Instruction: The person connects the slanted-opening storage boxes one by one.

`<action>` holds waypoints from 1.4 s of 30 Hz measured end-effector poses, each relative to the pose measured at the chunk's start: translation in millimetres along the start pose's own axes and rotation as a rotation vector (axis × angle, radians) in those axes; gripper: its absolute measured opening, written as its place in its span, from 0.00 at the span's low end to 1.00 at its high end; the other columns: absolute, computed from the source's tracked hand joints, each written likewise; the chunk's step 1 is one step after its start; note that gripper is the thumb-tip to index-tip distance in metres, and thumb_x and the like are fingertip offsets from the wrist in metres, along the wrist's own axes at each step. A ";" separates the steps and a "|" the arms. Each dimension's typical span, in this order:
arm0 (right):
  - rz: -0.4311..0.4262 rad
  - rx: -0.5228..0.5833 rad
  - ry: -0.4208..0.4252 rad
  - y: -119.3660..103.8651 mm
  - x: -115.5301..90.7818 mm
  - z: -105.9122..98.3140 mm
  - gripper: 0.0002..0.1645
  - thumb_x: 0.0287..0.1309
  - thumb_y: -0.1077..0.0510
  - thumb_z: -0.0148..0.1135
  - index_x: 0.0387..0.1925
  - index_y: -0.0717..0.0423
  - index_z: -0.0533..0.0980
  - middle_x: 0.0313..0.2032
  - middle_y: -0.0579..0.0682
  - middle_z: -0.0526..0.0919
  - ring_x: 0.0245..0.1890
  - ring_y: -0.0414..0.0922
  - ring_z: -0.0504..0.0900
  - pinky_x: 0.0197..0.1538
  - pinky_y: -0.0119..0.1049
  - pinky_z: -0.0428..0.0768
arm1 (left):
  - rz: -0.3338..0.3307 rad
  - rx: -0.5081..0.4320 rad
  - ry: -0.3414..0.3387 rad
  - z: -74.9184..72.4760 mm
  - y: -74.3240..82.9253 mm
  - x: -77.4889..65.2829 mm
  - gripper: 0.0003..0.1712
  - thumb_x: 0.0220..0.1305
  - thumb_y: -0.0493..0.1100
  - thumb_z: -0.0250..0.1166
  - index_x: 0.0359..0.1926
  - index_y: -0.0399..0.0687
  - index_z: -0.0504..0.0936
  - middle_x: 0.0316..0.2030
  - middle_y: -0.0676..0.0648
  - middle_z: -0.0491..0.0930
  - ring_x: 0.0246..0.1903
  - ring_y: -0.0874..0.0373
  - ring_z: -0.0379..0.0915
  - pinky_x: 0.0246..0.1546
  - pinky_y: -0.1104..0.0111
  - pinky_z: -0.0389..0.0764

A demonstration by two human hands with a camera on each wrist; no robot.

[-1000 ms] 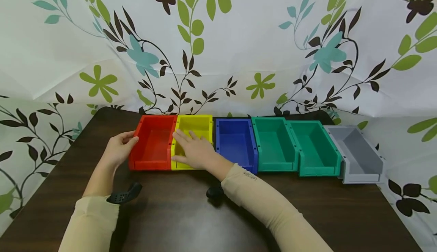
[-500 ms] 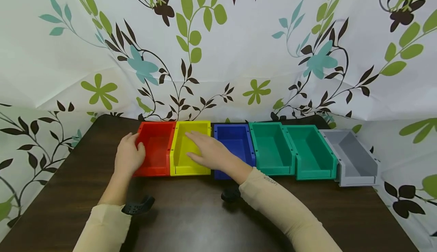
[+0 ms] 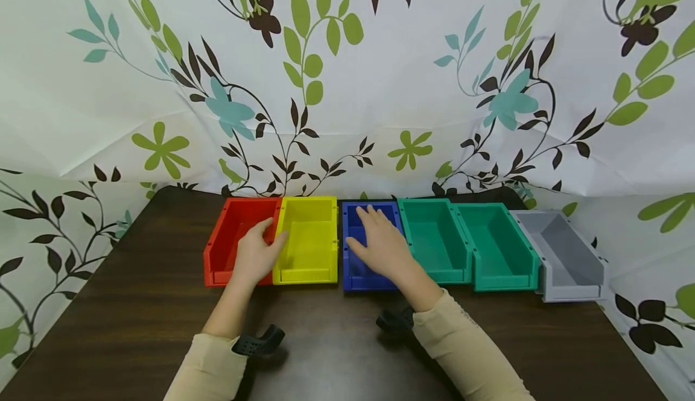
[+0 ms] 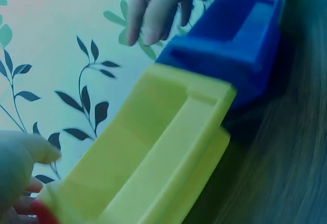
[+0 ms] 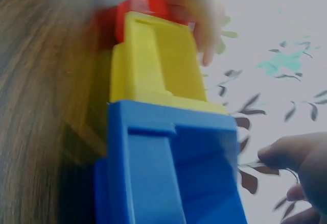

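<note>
Left hand (image 3: pixel 254 259) and right hand (image 3: pixel 385 249) have moved toward three o'clock, over the rectangular red plastic bin (image 3: pixel 230 238) and rectangular blue plastic bin (image 3: pixel 362 275), fingers loose and gripping nothing, so work seemingly centres on the rectangular yellow plastic bin (image 3: pixel 312 244) at blue's nine o'clock.

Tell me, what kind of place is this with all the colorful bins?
It's probably an indoor tabletop workspace, though I can't tell which room. The dark wood-look table, the row of six open bins and the leaf-patterned backdrop behind them suggest it.
</note>
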State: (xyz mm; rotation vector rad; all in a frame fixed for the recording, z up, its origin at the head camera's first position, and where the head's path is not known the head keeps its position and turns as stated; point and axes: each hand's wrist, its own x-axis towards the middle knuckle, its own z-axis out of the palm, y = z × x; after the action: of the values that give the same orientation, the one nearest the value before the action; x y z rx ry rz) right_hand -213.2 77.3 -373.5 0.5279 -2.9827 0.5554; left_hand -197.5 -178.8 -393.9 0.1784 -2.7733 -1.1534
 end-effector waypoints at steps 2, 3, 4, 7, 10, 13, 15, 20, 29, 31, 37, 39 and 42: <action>0.063 0.032 0.029 8.1 -5.4 -0.7 0.43 0.61 0.38 0.54 0.71 0.53 0.57 0.70 0.59 0.58 0.71 0.58 0.56 0.69 0.56 0.59 | -0.020 -0.037 0.002 6.7 0.0 -0.6 0.33 0.64 0.48 0.57 0.66 0.36 0.64 0.63 0.35 0.69 0.50 0.42 0.72 0.58 0.49 0.73; 0.091 0.051 0.034 11.5 -8.3 -1.5 0.43 0.61 0.39 0.54 0.71 0.54 0.56 0.70 0.59 0.58 0.71 0.58 0.56 0.68 0.57 0.60 | -0.027 -0.054 0.012 9.3 -0.5 -1.1 0.33 0.64 0.47 0.57 0.66 0.37 0.65 0.62 0.35 0.70 0.44 0.43 0.73 0.55 0.51 0.75; 0.117 0.073 0.040 14.2 -11.0 -2.6 0.43 0.61 0.39 0.55 0.71 0.54 0.56 0.70 0.60 0.58 0.71 0.58 0.56 0.68 0.58 0.60 | -0.031 -0.068 0.022 11.2 -1.1 -1.6 0.32 0.64 0.46 0.57 0.66 0.37 0.65 0.61 0.35 0.70 0.38 0.44 0.72 0.51 0.53 0.77; 0.182 0.135 0.056 19.7 -15.8 -8.8 0.44 0.60 0.40 0.56 0.71 0.56 0.55 0.70 0.61 0.58 0.70 0.58 0.58 0.66 0.59 0.63 | -0.051 -0.105 0.046 13.0 -2.6 -1.9 0.31 0.64 0.43 0.56 0.66 0.37 0.65 0.60 0.35 0.72 0.35 0.46 0.70 0.47 0.54 0.78; 0.224 0.201 0.063 23.5 -16.3 -16.9 0.46 0.60 0.40 0.56 0.72 0.56 0.53 0.70 0.61 0.58 0.69 0.59 0.59 0.65 0.58 0.65 | -0.062 -0.121 0.047 11.5 -2.8 -0.8 0.31 0.65 0.43 0.55 0.67 0.36 0.64 0.61 0.35 0.71 0.44 0.45 0.72 0.53 0.52 0.76; 0.244 0.260 0.060 26.9 -15.7 -23.4 0.47 0.61 0.39 0.55 0.72 0.55 0.51 0.70 0.61 0.57 0.69 0.60 0.58 0.65 0.59 0.64 | -0.076 -0.133 0.056 8.1 -1.4 -1.5 0.31 0.66 0.43 0.54 0.67 0.35 0.63 0.61 0.34 0.71 0.40 0.43 0.73 0.50 0.53 0.78; 0.241 0.284 0.053 29.2 -15.7 -25.5 0.47 0.61 0.39 0.55 0.73 0.56 0.50 0.70 0.63 0.57 0.69 0.61 0.59 0.65 0.59 0.64 | -0.089 -0.135 0.075 5.8 -1.2 -2.5 0.30 0.66 0.43 0.53 0.66 0.34 0.64 0.61 0.34 0.71 0.40 0.43 0.73 0.50 0.53 0.79; 0.257 0.298 0.055 32.2 -15.6 -25.5 0.46 0.62 0.40 0.55 0.73 0.55 0.50 0.40 0.66 0.81 0.30 0.55 0.82 0.38 0.47 0.80 | -0.127 -0.143 0.103 -0.6 -2.4 -3.8 0.29 0.66 0.41 0.52 0.66 0.33 0.64 0.63 0.34 0.68 0.56 0.43 0.70 0.58 0.50 0.72; 0.238 0.286 0.014 24.3 -16.3 -21.4 0.46 0.61 0.40 0.56 0.72 0.55 0.51 0.59 0.64 0.74 0.44 0.55 0.82 0.43 0.49 0.80 | -0.154 -0.145 0.092 -6.0 -4.5 -2.4 0.30 0.66 0.41 0.51 0.67 0.34 0.63 0.64 0.34 0.66 0.61 0.41 0.66 0.60 0.49 0.69; 0.233 0.304 0.019 22.7 -16.2 -19.9 0.46 0.61 0.41 0.56 0.72 0.54 0.51 0.60 0.63 0.73 0.48 0.56 0.81 0.46 0.49 0.79 | -0.147 -0.141 0.089 -7.8 -3.9 -2.7 0.30 0.66 0.41 0.51 0.67 0.33 0.62 0.64 0.33 0.66 0.61 0.40 0.66 0.60 0.49 0.69; 0.180 0.473 0.025 22.3 -12.2 -11.0 0.44 0.62 0.46 0.57 0.72 0.58 0.52 0.67 0.63 0.63 0.66 0.56 0.66 0.60 0.52 0.73 | -0.161 -0.133 0.082 -13.7 -2.5 -3.3 0.30 0.66 0.40 0.50 0.67 0.32 0.62 0.64 0.32 0.65 0.61 0.40 0.65 0.62 0.48 0.67; 0.191 0.462 0.017 22.8 -10.6 -6.5 0.43 0.62 0.49 0.58 0.71 0.61 0.53 0.66 0.64 0.64 0.64 0.57 0.69 0.59 0.51 0.74 | -0.179 -0.140 0.070 -14.9 -1.6 -3.6 0.30 0.67 0.41 0.50 0.68 0.33 0.61 0.65 0.33 0.65 0.61 0.40 0.64 0.62 0.48 0.67; 0.228 0.376 -0.027 23.4 -8.8 -0.5 0.41 0.62 0.54 0.56 0.70 0.65 0.52 0.59 0.66 0.73 0.49 0.55 0.82 0.46 0.46 0.82 | -0.212 -0.153 0.054 -15.7 -1.7 -3.4 0.31 0.67 0.42 0.50 0.69 0.35 0.60 0.66 0.34 0.64 0.61 0.42 0.64 0.62 0.49 0.68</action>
State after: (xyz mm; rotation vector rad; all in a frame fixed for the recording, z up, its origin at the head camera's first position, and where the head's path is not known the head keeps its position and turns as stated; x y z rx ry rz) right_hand -212.9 100.8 -382.1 0.2121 -2.9911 1.1493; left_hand -191.4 -190.4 -384.4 0.4887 -2.6549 -1.3812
